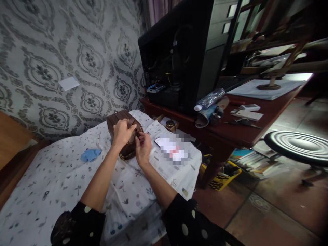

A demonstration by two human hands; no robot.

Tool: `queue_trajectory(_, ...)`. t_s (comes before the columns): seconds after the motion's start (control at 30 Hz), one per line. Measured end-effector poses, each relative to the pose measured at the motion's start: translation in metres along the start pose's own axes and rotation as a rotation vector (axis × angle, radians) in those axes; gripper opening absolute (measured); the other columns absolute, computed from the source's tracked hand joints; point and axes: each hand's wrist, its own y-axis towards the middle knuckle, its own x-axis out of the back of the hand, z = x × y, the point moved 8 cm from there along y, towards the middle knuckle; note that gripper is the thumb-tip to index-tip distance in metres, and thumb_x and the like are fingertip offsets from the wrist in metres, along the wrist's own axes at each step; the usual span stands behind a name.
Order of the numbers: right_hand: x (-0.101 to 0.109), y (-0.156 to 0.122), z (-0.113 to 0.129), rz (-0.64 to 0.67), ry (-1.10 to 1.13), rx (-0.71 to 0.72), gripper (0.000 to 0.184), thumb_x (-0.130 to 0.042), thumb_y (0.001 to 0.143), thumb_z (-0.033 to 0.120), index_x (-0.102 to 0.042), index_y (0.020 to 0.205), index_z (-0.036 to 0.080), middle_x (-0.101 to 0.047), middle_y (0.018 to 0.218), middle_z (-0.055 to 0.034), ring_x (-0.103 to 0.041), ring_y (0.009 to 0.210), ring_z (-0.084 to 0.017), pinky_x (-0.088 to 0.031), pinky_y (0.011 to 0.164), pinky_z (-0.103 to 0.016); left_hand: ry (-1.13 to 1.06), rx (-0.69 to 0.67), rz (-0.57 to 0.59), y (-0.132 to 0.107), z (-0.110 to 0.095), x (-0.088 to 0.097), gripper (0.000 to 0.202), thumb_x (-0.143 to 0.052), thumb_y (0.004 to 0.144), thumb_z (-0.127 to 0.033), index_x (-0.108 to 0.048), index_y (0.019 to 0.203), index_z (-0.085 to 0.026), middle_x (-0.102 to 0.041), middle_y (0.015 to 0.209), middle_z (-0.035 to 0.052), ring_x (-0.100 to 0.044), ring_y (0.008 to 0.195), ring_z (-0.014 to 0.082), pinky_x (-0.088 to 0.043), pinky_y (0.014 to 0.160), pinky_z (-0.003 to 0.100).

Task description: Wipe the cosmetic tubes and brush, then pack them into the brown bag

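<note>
A brown leather bag lies on the cloth-covered table, a strap with a metal ring at its near end. My left hand is on top of the bag, its fingers curled over and gripping the leather. At the bag's right edge, my right hand is closed in a pinch on the rim; whether a zipper pull is between the fingers is too small to tell. A crumpled blue cloth rests left of the bag. To the right of my right hand lies a phone, its lit screen partly blurred out.
A patterned white tablecloth covers the table. On the right, a red-brown desk carries an open black computer case, a plastic bottle and papers. A yellow basket and a round stool stand beyond the table's right edge.
</note>
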Motion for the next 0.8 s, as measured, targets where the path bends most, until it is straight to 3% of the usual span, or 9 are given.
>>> queue_trajectory(0.13,0.0,-0.003,0.003,0.015,-0.04,0.021,0.024,-0.052,0.089,0.027,-0.057,0.111,0.019,-0.056,0.092,-0.0027,-0.052,0.074,-0.016,-0.049,0.073,-0.03,-0.014,0.011,-0.002,0.0,0.002,0.0,0.016,-0.06,0.091,-0.029,-0.069,0.095,-0.017,-0.073,0.105,0.011,-0.065,0.106,0.0279,-0.047,0.09,0.038)
queue_trajectory(0.37,-0.005,-0.009,0.01,0.062,-0.112,0.092,0.047,-0.071,0.08,0.039,-0.054,0.119,0.02,-0.053,0.098,-0.0037,-0.051,0.08,-0.018,-0.049,0.077,-0.034,-0.093,0.024,0.043,0.004,0.006,0.0,0.016,-0.062,0.09,-0.028,-0.071,0.097,-0.018,-0.075,0.104,0.0092,-0.067,0.1,0.025,-0.048,0.086,0.036)
queue_trajectory(0.53,-0.007,-0.01,0.004,0.058,-0.116,0.063,0.05,-0.073,0.079,0.039,-0.051,0.121,0.021,-0.053,0.101,-0.0037,-0.052,0.081,-0.018,-0.049,0.077,-0.034,-0.139,0.011,0.041,0.006,0.008,-0.001,0.014,-0.062,0.089,-0.028,-0.071,0.096,-0.019,-0.075,0.101,0.0074,-0.067,0.096,0.0238,-0.048,0.086,0.036)
queue_trajectory(0.7,-0.003,-0.008,-0.001,0.019,-0.138,0.005,0.041,-0.077,0.074,0.04,-0.052,0.102,0.022,-0.054,0.091,0.0002,-0.049,0.072,-0.015,-0.046,0.068,-0.03,-0.172,0.005,0.049,0.006,0.01,-0.002,0.013,-0.062,0.089,-0.028,-0.07,0.093,-0.018,-0.074,0.097,0.0071,-0.067,0.092,0.0233,-0.048,0.083,0.034)
queue_trajectory(0.8,-0.007,-0.007,-0.003,0.071,-0.124,-0.009,0.034,-0.075,0.075,0.04,-0.051,0.09,0.023,-0.053,0.081,0.0028,-0.049,0.069,-0.015,-0.043,0.066,-0.029,-0.196,-0.008,0.057,0.006,0.01,-0.001,0.014,-0.062,0.089,-0.028,-0.069,0.093,-0.017,-0.074,0.096,0.007,-0.067,0.09,0.0229,-0.048,0.082,0.033)
